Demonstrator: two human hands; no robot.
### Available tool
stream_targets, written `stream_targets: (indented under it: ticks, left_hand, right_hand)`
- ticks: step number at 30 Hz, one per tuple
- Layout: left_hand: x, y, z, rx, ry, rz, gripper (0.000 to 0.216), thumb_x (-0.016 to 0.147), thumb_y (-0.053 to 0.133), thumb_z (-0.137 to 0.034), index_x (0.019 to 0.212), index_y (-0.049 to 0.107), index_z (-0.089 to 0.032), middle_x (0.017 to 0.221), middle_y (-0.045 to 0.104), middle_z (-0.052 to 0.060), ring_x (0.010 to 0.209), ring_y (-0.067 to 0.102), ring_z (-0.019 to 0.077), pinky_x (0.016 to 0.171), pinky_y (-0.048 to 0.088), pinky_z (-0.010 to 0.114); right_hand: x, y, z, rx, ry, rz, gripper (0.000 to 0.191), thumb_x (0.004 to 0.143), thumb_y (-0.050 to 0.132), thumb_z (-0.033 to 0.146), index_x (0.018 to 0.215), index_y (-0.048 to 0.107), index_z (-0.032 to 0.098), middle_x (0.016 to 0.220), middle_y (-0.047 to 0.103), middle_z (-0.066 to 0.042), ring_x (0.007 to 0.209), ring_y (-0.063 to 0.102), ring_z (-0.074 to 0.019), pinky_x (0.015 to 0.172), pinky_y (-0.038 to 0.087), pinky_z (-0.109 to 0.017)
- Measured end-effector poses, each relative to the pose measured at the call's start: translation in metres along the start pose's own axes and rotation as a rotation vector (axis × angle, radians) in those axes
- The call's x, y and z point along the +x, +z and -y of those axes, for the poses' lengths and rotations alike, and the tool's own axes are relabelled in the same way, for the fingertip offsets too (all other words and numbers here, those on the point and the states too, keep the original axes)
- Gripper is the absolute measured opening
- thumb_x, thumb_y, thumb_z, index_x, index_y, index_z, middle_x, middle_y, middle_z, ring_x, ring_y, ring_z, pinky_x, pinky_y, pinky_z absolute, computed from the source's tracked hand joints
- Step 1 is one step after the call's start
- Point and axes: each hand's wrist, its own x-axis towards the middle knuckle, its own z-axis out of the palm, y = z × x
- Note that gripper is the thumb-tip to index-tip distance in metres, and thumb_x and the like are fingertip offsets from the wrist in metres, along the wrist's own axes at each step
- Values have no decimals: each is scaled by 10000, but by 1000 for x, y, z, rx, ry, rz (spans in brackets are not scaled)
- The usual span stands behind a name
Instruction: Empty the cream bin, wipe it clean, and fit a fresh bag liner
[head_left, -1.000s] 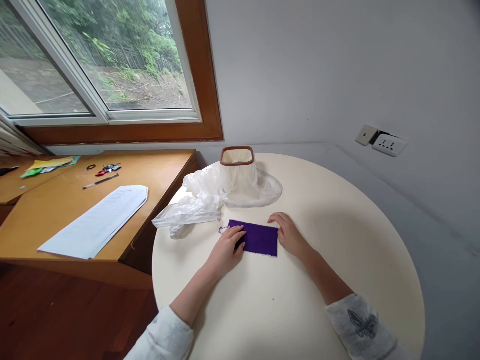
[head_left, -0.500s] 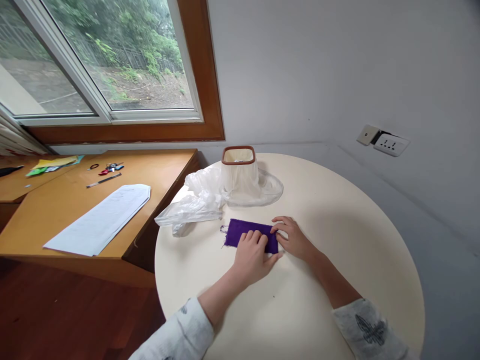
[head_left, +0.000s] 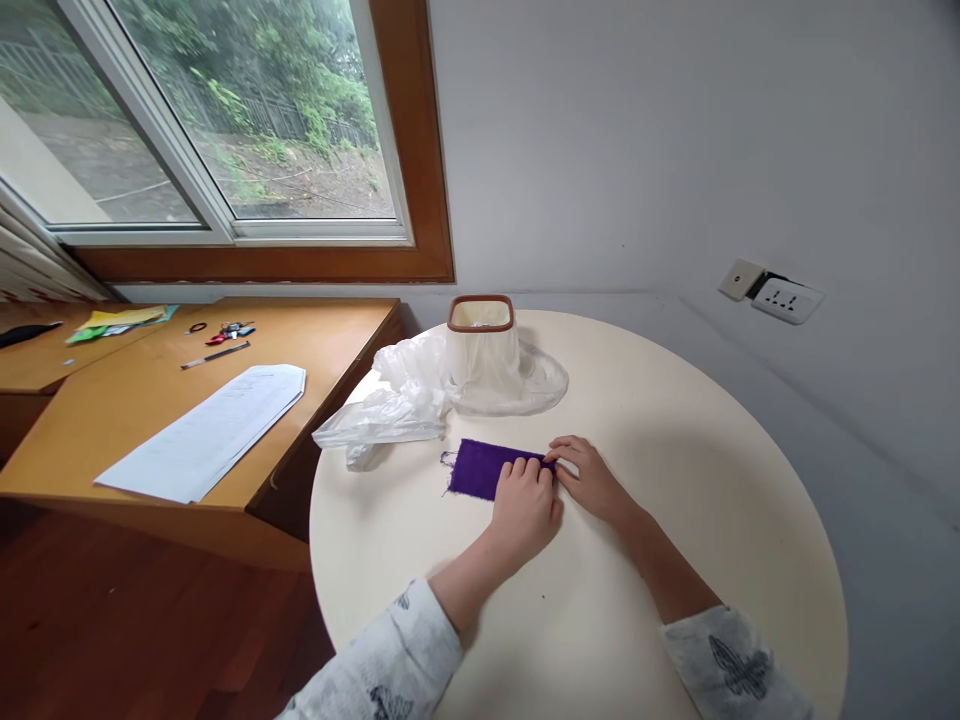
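A flat strip of purple cloth [head_left: 480,469] with a frayed left end lies on the round cream table [head_left: 600,600]. Across its right part rests my left hand [head_left: 527,505], fingers curled, gripping the cloth near its right end. My right hand [head_left: 589,477] pinches the cloth's right end between thumb and fingertips, close beside the left fingers. Both hands cover that end, so its exact fold is hidden.
Behind the cloth stands a small bin [head_left: 484,345] with a brown rim and clear liner. Crumpled clear plastic [head_left: 390,415] lies left of it. A wooden desk [head_left: 330,330] at left bears papers [head_left: 210,430], a pen [head_left: 216,355] and keys [head_left: 231,332].
My left hand has slid right along the cloth to its right end, its thumb drawn in. My right hand stays at that end. The view has shifted slightly.
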Motion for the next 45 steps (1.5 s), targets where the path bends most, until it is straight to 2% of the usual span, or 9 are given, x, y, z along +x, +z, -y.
stream_targets:
  ticks: [4,8,11,14,18,24,31,36,45]
  left_hand:
    - [-2,-2,-2,-46,30,-6,151,758,446,-177,843,569,-150,807,585,81,754,509,218,673,362,359]
    - [-7,-6,-3,-155,13,0,113,762,421,-155,740,531,-171,721,575,53,682,506,186,637,354,325]
    - [-11,-14,-2,-322,-26,39,66,728,444,-143,700,491,-180,678,555,27,638,488,159,627,355,297]
    - [-15,-22,-2,-563,-55,133,51,708,453,-139,685,457,-185,653,523,-3,586,439,126,566,334,256]
    - [-22,-29,0,-912,-110,302,65,728,425,-140,686,418,-189,630,467,-32,535,360,91,483,272,217]
    - [-31,-35,11,-1147,-221,290,90,770,435,-196,696,385,-192,633,388,-46,569,338,89,508,283,204]
    - [-33,-40,39,-1041,-423,119,124,783,441,-244,675,417,-188,614,456,-40,575,405,99,527,306,205]
    - [-36,-39,54,-884,-499,141,121,801,424,-273,719,474,-200,641,549,-30,573,459,112,527,323,207]
    - [-35,-40,60,-592,-518,164,95,827,416,-281,827,504,-243,694,615,-31,572,507,128,509,300,214]
  right_hand:
    - [-2,-5,3,35,-3,16,236,745,454,96,802,638,232,1021,584,-52,1009,522,-197,922,393,-395]
    - [-7,-15,12,104,8,26,182,709,481,110,729,621,227,1057,594,-45,1034,524,-200,962,369,-400]
    - [-12,-21,18,222,26,46,165,685,474,105,694,594,219,1063,616,-44,1048,536,-203,950,387,-383]
    - [-17,-25,18,439,80,97,145,695,461,120,678,572,211,953,659,-51,1044,556,-213,877,445,-360]
    - [-23,-29,14,575,134,156,109,710,489,155,680,590,184,787,658,-56,912,602,-216,783,468,-333]
    - [-23,-19,24,578,165,113,78,751,508,214,750,577,178,680,568,-5,656,530,-136,629,422,-259]
    - [-2,12,37,525,210,49,149,797,520,343,815,554,199,609,452,37,572,453,-112,551,382,-232]
    - [10,24,42,352,204,68,160,819,494,360,826,574,221,608,492,37,563,457,-113,547,371,-230]
    - [18,30,41,116,193,52,164,825,488,345,769,582,223,611,552,29,562,492,-120,553,361,-231]
